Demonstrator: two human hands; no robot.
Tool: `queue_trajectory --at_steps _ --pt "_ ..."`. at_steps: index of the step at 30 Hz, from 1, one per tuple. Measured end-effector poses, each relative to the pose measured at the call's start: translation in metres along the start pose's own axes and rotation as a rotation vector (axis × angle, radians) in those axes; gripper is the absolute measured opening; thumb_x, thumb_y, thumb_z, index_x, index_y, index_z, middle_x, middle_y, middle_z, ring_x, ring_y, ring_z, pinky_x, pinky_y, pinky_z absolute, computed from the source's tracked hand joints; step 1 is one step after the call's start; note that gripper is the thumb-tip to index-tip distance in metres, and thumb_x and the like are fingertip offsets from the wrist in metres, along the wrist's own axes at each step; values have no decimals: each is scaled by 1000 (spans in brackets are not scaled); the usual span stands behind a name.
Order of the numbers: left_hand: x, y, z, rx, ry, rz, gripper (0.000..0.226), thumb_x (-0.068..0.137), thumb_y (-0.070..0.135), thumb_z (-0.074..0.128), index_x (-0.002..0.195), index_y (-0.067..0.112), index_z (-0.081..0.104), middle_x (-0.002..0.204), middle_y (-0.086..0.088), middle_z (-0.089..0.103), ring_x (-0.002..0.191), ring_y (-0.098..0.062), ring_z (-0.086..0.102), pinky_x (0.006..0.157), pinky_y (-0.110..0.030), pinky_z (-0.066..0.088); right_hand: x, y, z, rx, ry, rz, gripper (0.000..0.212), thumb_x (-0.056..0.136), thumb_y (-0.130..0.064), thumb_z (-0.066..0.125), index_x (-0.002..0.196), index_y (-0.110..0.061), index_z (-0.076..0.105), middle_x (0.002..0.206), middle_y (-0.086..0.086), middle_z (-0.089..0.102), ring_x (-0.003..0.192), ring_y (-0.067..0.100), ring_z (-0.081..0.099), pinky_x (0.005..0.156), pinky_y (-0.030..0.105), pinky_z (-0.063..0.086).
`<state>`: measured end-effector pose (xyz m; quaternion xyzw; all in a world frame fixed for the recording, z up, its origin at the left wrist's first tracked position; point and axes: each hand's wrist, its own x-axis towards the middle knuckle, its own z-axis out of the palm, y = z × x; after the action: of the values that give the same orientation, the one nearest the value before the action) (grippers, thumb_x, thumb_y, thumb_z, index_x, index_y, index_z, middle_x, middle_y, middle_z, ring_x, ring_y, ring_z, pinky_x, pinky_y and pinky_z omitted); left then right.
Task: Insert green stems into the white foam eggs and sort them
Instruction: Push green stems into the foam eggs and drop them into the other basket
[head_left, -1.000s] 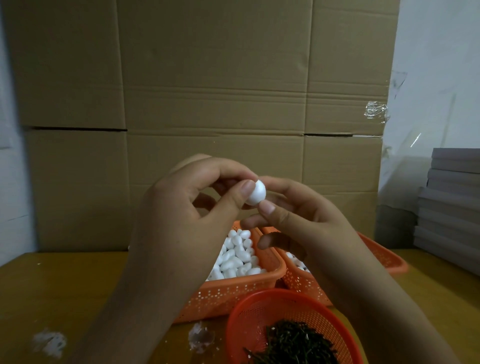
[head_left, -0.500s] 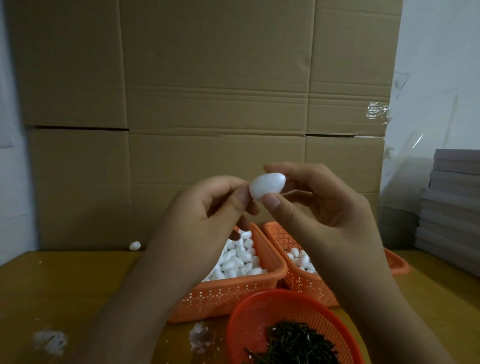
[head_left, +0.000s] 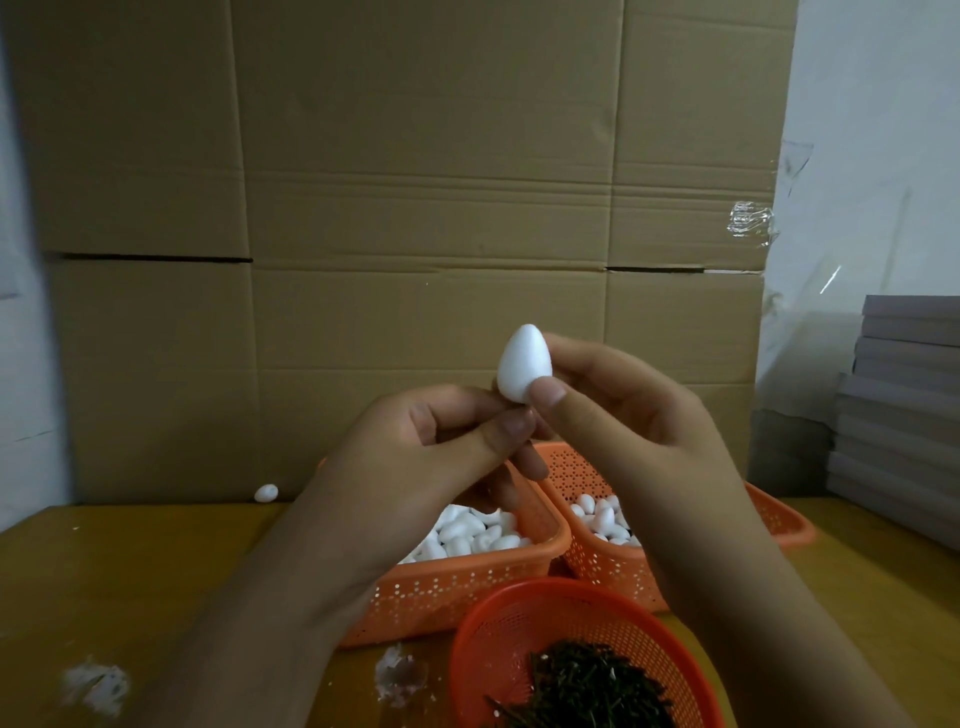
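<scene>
My right hand (head_left: 639, 415) pinches a white foam egg (head_left: 523, 364) between thumb and fingers, upright with its pointed end up. My left hand (head_left: 431, 467) sits just under the egg's blunt end, thumb and forefinger pressed together there; whatever lies between them is hidden. Below the hands, an orange basket (head_left: 467, 582) holds several foam eggs. A second orange basket (head_left: 769, 514) to its right also holds eggs. A round red basket (head_left: 498, 634) at the front holds a heap of dark green stems (head_left: 587, 686).
A wall of cardboard boxes (head_left: 415, 208) stands right behind the baskets. One loose egg (head_left: 266, 492) lies at its foot on the left. Foam crumbs (head_left: 96, 686) dot the wooden table. A stack of grey boards (head_left: 904, 415) stands at the right.
The egg has passed from between both hands into my right hand and turned from lying sideways to upright. My left hand has dropped to just below it.
</scene>
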<state>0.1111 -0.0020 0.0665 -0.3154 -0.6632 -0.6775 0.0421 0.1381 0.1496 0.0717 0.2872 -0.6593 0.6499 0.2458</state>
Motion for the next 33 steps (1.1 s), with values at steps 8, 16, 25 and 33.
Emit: queue_trajectory --at_steps 8,16,25,33 --pt "1 -2 -1 124 17 32 19 82 35 63 71 26 76 71 0 73 56 -3 62 57 -13 48 2 2 -1 3 -8 16 24 74 -25 65 97 -27 71 88 -5 76 82 6 71 75 14 53" --pt "6 -16 -21 696 179 -19 15 90 41 59 83 35 71 74 18 70 65 2 64 66 -20 51 18 36 -41 -555 85 146 16 80 -44 64 88 -31 69 76 -8 72 63 3 68 62 14 53" --pt "4 -27 -34 1172 99 -297 22 91 57 48 102 44 63 85 21 65 83 3 57 79 -29 50 27 111 -94 -1306 107 432 26 96 -33 52 115 -18 64 89 2 71 73 16 65 71 38 58" --pt "3 -25 -35 1181 64 -288 21 93 56 45 105 46 61 85 22 63 79 7 55 72 -23 46 26 108 -75 -1215 -72 381 29 92 -19 56 119 -26 65 111 -4 71 90 10 66 82 34 56"
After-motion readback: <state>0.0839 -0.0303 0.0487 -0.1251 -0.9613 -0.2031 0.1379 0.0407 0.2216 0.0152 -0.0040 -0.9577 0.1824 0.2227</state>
